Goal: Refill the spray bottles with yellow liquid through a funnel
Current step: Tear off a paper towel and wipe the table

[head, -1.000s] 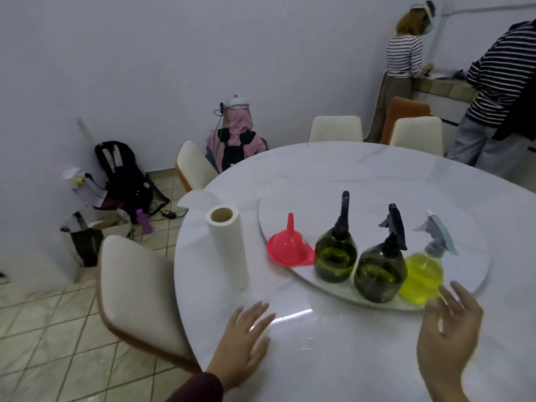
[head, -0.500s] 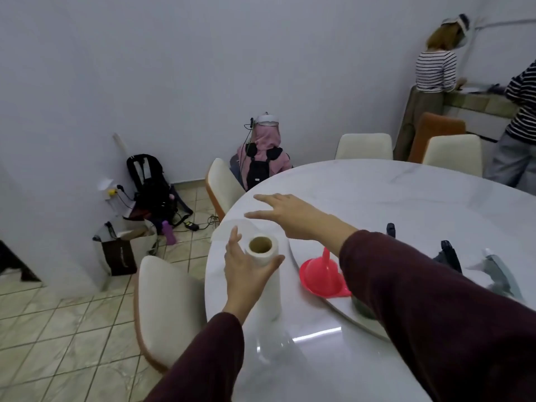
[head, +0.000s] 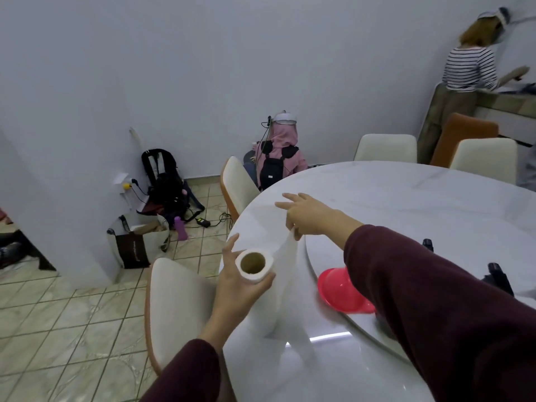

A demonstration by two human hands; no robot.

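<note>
Both hands left the table edge: left hand (head: 240,288) now grips the paper towel roll (head: 261,288), right hand (head: 307,217) pinches its sheet. Funnel (head: 339,291) untouched on the turntable (head: 319,250) edge, bottles hidden, so just spill prep.

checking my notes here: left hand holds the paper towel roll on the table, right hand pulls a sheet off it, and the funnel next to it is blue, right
Not quite: the funnel is red-pink, not blue, as the head view shows. The rest holds: the left hand holds the paper towel roll on the table, and the right hand pinches a sheet pulled from it.
</note>
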